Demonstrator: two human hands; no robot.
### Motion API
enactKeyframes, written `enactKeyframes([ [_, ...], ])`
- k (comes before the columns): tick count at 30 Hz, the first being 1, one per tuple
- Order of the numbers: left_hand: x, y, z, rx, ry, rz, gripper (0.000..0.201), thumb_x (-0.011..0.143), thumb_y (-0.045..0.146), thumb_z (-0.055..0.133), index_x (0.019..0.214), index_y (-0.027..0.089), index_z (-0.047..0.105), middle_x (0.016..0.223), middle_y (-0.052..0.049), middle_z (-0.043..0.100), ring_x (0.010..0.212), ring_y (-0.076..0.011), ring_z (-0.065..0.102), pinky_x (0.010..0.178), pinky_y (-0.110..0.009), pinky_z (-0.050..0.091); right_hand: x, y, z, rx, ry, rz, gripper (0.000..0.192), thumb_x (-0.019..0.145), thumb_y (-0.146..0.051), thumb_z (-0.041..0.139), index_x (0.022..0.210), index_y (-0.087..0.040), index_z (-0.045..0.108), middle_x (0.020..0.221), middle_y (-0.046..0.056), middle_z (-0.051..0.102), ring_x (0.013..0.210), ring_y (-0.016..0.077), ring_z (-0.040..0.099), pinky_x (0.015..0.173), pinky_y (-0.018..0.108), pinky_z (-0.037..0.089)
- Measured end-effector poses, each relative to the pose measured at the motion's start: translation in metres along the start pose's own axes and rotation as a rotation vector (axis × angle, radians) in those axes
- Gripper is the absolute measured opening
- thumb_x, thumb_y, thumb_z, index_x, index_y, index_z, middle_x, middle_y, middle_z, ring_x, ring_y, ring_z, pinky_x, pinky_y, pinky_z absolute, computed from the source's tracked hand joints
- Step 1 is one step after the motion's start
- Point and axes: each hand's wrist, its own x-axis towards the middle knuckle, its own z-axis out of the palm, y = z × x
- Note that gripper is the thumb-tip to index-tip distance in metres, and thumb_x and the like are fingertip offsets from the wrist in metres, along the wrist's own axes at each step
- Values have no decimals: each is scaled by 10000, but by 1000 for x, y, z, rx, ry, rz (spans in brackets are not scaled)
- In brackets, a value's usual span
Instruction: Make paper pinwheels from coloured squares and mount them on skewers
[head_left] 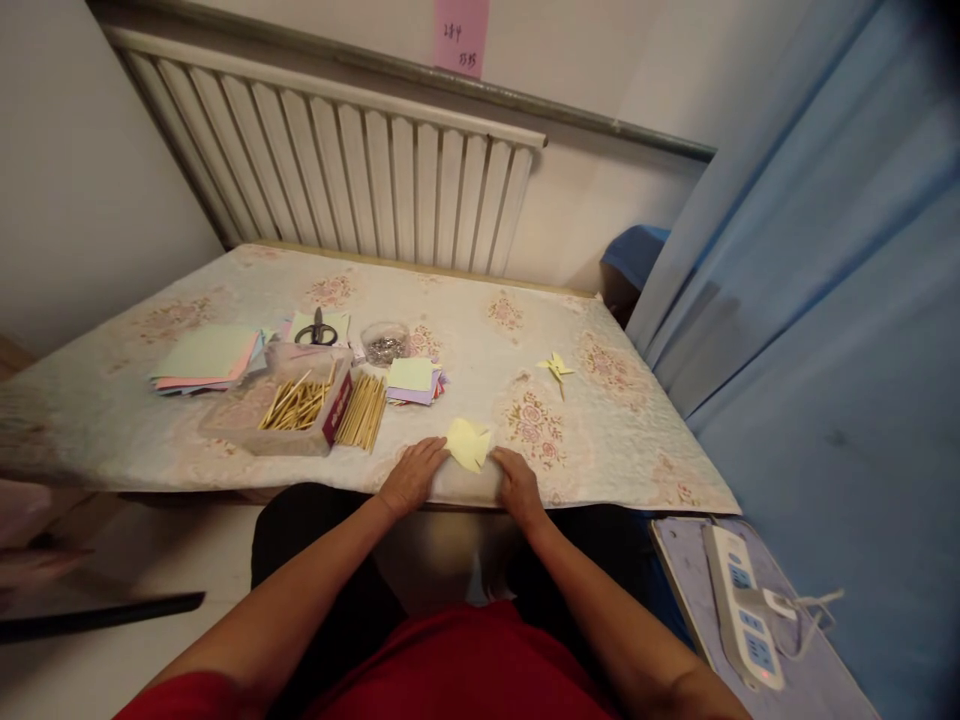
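Observation:
A pale yellow paper square with slits cut in from its corners lies at the table's near edge, between my two hands. My left hand has its fingers together on the paper's left corner. On the opposite side, my right hand is closed with its fingertips at the right corner. A finished yellow paper pinwheel on a short stick lies farther off to the right. Nearest to my left hand on the table are a stack of small coloured paper squares and a row of thin wooden sticks.
A clear plastic box of sticks stands at left. Behind it are black-handled scissors and a bowl of small metal pieces. Larger coloured sheets lie far left. A power strip sits lower right beside a blue curtain.

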Motion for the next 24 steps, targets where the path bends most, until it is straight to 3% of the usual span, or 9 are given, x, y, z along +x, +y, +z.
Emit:
enactKeyframes([
  [3, 4, 5, -2, -3, 74, -17, 470, 821, 37, 398, 1265, 131, 520, 1371, -145, 498, 1284, -258, 385, 1010, -445, 366, 7, 10, 0, 44, 86, 142, 421, 748, -51, 367, 1006, -177, 676, 1007, 96, 685, 977, 194, 618, 909, 376, 493],
  [7, 16, 17, -2, -2, 140, 10, 441, 834, 54, 389, 1238, 137, 545, 1353, -143, 515, 1283, -264, 393, 1007, -461, 364, 11, 12, 1, 91, 100, 252, 367, 745, -79, 378, 938, -171, 676, 928, 85, 693, 888, 189, 632, 831, 345, 515],
  [12, 27, 33, 4, 65, 48, 70, 372, 863, 101, 413, 1200, 129, 566, 1298, -132, 562, 1221, -263, 455, 1011, -443, 362, 11, 8, -1, 87, 93, 244, 352, 738, -83, 384, 913, -177, 676, 923, 78, 692, 899, 188, 630, 849, 341, 501],
  [16, 20, 38, 13, 147, -54, 77, 339, 893, 169, 422, 1199, 123, 561, 1286, -136, 564, 1206, -256, 474, 1061, -439, 321, 10, 7, -1, 75, 91, 237, 334, 744, -91, 399, 913, -173, 674, 931, 82, 690, 911, 193, 628, 863, 347, 494],
  [24, 5, 43, 30, 217, -44, -44, 418, 929, 265, 390, 1294, 86, 488, 1383, -177, 488, 1338, -279, 378, 1086, -444, 307, 10, 5, -1, 78, 106, 245, 321, 732, -105, 418, 905, -177, 678, 931, 79, 693, 917, 197, 626, 861, 348, 491],
])
